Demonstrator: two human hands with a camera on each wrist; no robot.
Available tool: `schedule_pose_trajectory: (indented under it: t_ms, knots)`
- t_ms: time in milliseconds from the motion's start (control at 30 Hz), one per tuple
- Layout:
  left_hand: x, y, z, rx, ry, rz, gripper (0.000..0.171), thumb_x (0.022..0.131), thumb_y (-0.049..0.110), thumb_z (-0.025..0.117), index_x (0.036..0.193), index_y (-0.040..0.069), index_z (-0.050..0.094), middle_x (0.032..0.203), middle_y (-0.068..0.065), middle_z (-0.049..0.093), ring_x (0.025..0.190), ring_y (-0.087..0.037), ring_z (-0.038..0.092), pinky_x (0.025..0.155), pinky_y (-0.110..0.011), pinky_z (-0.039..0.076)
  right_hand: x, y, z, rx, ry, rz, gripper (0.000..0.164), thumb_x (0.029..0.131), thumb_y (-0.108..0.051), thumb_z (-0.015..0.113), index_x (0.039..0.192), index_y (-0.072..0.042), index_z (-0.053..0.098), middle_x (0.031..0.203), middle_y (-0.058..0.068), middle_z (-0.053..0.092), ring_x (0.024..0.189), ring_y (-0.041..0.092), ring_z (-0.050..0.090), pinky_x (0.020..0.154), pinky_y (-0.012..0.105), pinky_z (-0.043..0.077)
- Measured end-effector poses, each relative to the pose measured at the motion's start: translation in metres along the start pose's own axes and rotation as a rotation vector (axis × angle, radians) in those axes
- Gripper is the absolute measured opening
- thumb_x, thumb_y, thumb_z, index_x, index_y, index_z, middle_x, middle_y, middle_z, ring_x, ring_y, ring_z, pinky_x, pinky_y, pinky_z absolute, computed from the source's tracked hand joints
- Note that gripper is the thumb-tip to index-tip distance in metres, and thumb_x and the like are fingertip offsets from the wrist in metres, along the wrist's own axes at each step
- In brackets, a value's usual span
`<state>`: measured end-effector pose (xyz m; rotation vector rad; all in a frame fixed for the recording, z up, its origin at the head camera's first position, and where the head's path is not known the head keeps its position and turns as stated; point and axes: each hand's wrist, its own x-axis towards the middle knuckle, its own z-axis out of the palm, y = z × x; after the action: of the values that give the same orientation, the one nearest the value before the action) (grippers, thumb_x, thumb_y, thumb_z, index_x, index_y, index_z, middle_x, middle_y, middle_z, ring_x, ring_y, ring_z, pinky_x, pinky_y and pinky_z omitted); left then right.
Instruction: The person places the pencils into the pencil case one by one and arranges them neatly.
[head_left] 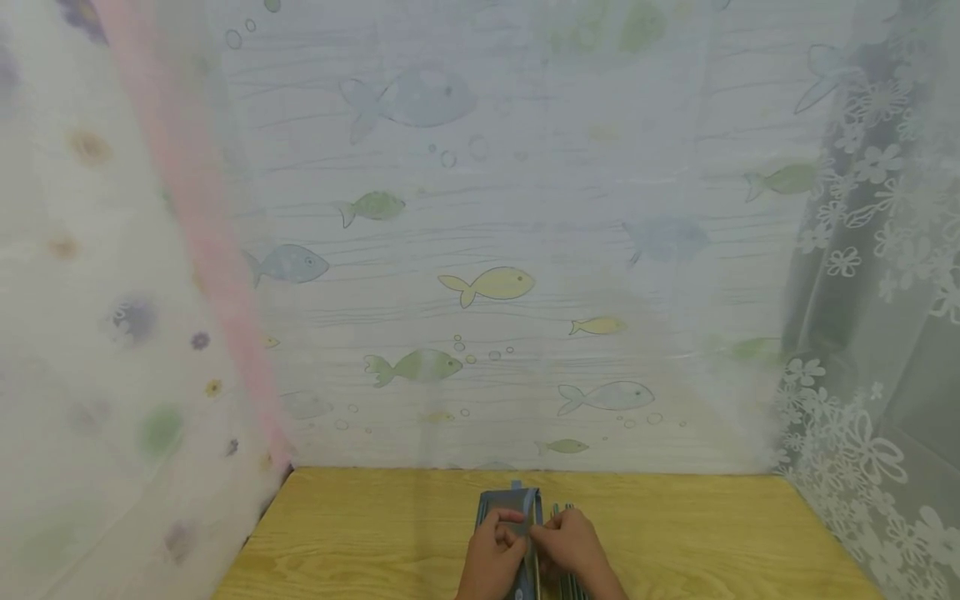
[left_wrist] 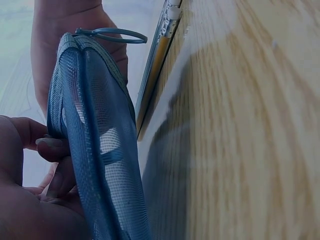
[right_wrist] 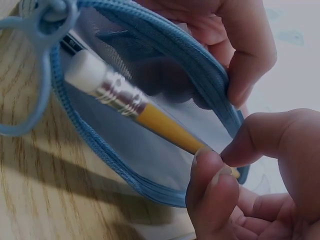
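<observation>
Pencil [right_wrist: 167,127]: lies lengthwise across the gaping mouth of a blue pouch [left_wrist: 120,190], eraser toward the zip pull [right_wrist: 44,75]; its depth cannot be told.
Right hand [head_left: 573,537]: pinches the pencil's yellow shaft between thumb and fingers.
Left hand [head_left: 495,550]: grips the pouch by its zippered edge above the wooden table [head_left: 360,533].
Handling: a light pinch and a shaft aligned with the slit should serve best, edges spread wide.
Hazard: the eraser's metal band could snag the zipper teeth.
Alongside: other pencils [left_wrist: 157,57] lie just beside the pouch.
</observation>
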<state>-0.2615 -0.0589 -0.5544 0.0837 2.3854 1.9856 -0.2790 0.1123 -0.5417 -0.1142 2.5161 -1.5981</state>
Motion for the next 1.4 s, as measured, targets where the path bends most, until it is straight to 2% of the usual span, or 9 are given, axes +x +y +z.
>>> schedule_pose_trajectory:
  t_ms: [200,467,667,867,1167,1400]
  knots:
    - [0.001,-0.001,0.000,-0.008,-0.004,0.002,0.030,0.089,0.006,0.066,0.120,0.005,0.065,0.071,0.002,0.059,0.058,-0.012,0.047,0.055,-0.026,0.041,0.001,0.000,0.000,0.034,0.000,0.012,0.022,0.091,-0.018,0.066,0.080,-0.002,0.075,0.058,0.001,0.067,0.051,0.012,0.066,0.052,0.031,0.056]
    - [0.001,-0.002,-0.001,-0.017,-0.011,0.002,0.031,0.090,0.006,0.066,0.121,0.005,0.065,0.072,0.002,0.059,0.059,-0.012,0.047,0.057,-0.027,0.042,-0.001,-0.003,0.000,0.087,-0.043,0.035,0.026,0.095,-0.019,0.066,0.090,0.004,0.077,0.065,0.005,0.070,0.053,0.012,0.067,0.054,0.031,0.058]
    - [0.000,-0.002,-0.003,-0.024,-0.016,0.000,0.032,0.090,0.006,0.065,0.122,0.006,0.065,0.071,0.001,0.058,0.058,-0.013,0.045,0.057,-0.028,0.041,-0.001,-0.001,-0.001,0.037,-0.031,-0.005,0.023,0.094,-0.018,0.065,0.084,0.000,0.076,0.061,0.004,0.070,0.052,0.017,0.068,0.057,0.035,0.059]
    - [0.000,0.000,-0.003,-0.019,-0.013,-0.004,0.032,0.091,0.006,0.066,0.123,0.005,0.065,0.072,0.002,0.060,0.059,-0.012,0.049,0.058,-0.027,0.043,-0.001,0.003,-0.007,-0.009,0.003,0.006,0.022,0.093,-0.018,0.067,0.090,0.001,0.076,0.068,0.005,0.072,0.059,0.020,0.072,0.061,0.037,0.059]
    - [0.002,-0.001,-0.003,-0.009,0.004,0.014,0.033,0.089,0.005,0.066,0.122,0.004,0.065,0.072,0.003,0.059,0.061,-0.012,0.051,0.058,-0.024,0.042,-0.003,0.015,-0.021,-0.101,0.033,0.003,0.019,0.091,-0.019,0.068,0.085,-0.003,0.075,0.069,0.002,0.069,0.059,0.016,0.067,0.056,0.034,0.057]
    - [0.000,-0.001,-0.003,-0.019,-0.004,0.034,0.034,0.088,0.005,0.067,0.122,0.003,0.065,0.072,0.002,0.059,0.061,-0.013,0.051,0.058,-0.024,0.043,-0.011,0.018,-0.033,-0.128,0.064,-0.001,0.014,0.090,-0.015,0.067,0.085,-0.003,0.071,0.070,0.002,0.065,0.056,0.013,0.063,0.055,0.030,0.053]
